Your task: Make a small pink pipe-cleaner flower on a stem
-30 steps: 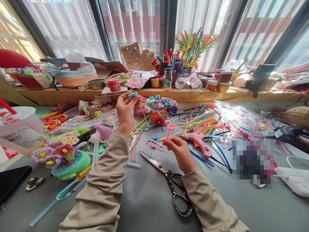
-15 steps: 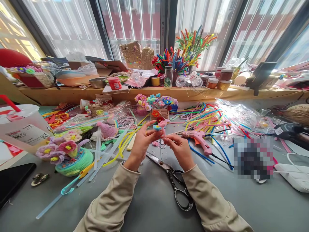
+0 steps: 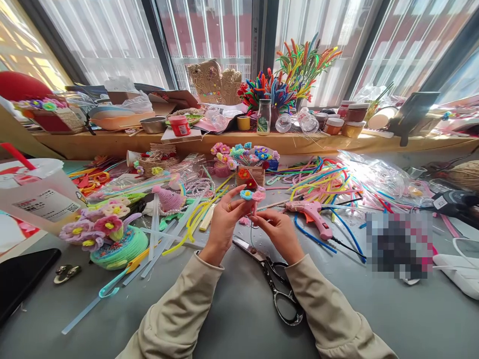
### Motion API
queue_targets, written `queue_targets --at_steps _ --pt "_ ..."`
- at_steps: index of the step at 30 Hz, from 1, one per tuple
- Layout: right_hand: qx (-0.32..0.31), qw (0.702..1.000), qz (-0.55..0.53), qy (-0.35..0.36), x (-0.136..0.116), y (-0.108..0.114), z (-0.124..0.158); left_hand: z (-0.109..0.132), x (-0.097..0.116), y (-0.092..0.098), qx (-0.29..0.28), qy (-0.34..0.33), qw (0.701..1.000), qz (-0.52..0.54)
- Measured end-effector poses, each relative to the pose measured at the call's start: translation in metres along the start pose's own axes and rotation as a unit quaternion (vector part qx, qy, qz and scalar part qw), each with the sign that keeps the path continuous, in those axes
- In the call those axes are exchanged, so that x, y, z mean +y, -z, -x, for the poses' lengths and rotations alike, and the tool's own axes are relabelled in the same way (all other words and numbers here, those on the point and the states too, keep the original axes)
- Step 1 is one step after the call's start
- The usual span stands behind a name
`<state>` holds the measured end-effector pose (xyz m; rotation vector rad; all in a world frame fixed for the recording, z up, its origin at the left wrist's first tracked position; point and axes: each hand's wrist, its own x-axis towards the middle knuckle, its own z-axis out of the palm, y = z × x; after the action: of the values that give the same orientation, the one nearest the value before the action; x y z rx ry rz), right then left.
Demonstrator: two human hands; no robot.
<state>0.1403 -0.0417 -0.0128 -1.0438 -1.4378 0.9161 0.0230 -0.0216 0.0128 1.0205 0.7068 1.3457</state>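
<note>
My left hand point(image 3: 223, 222) pinches a small blue pipe-cleaner flower point(image 3: 246, 194) with a yellow centre. Right beside it, touching, is a pink pipe-cleaner flower point(image 3: 258, 196) on a short stem, pinched by my right hand point(image 3: 279, 232). Both hands are close together above the grey table point(image 3: 232, 309), just past the big black-handled scissors point(image 3: 275, 284). A ring shows on my left hand.
A pink glue gun point(image 3: 310, 214) lies right of my hands, with a heap of coloured pipe cleaners point(image 3: 322, 179) behind it. A small basket of finished flowers point(image 3: 249, 167) stands ahead. At left are a green flower arrangement point(image 3: 112, 239), a plastic cup point(image 3: 37, 197) and a dark phone point(image 3: 22, 276).
My left hand came down from near the flower basket with the blue flower and met my right hand; the blue flower now sits against the pink one.
</note>
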Motion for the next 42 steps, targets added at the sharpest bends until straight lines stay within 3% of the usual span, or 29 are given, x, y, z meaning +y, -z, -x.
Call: queue_targets --at_steps 15,28,42 --pt "-0.042 0.998 -0.028 -0.024 -0.0007 0.0025 0.0003 0.0003 -0.0068 0.0048 -0.039 0.047 0.998 -0.030" --pt "-0.104 0.981 -0.148 -0.069 -0.0023 0.0018 0.0023 -0.0008 -0.0041 0.0058 -0.048 0.051 0.997 -0.031" --pt "-0.055 0.985 -0.140 -0.089 -0.0037 0.0020 0.0012 -0.0001 -0.0028 0.0059 -0.046 0.061 0.997 -0.012"
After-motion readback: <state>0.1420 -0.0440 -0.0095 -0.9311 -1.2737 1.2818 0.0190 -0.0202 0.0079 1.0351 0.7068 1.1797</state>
